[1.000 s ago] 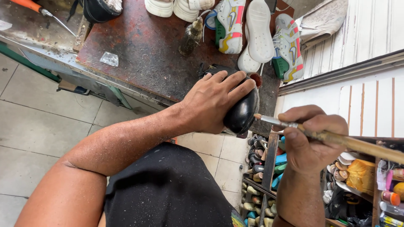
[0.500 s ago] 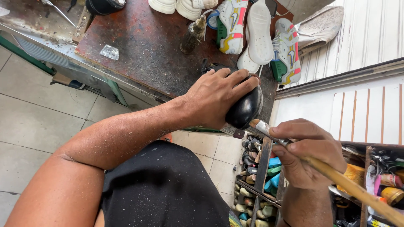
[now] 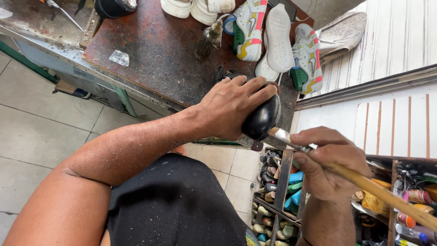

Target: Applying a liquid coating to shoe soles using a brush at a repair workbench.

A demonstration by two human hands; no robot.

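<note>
The left hand point(image 3: 230, 111) lay closed over a glossy black shoe point(image 3: 262, 117), pressing it onto the edge of the brown workbench point(image 3: 154, 54). Just right of it, the right hand point(image 3: 328, 166) gripped a long wooden brush point(image 3: 364, 182) — its tip touching the shoe's near end. Much of the shoe already shone; by that, the coating looked well advanced, the near end left — sneakers point(image 3: 273, 36) lay beyond.

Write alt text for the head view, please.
A person's left hand presses a glossy black shoe against a worn brown workbench while the right hand holds a wooden-handled brush at its toe. Sneakers lie beyond.
</note>
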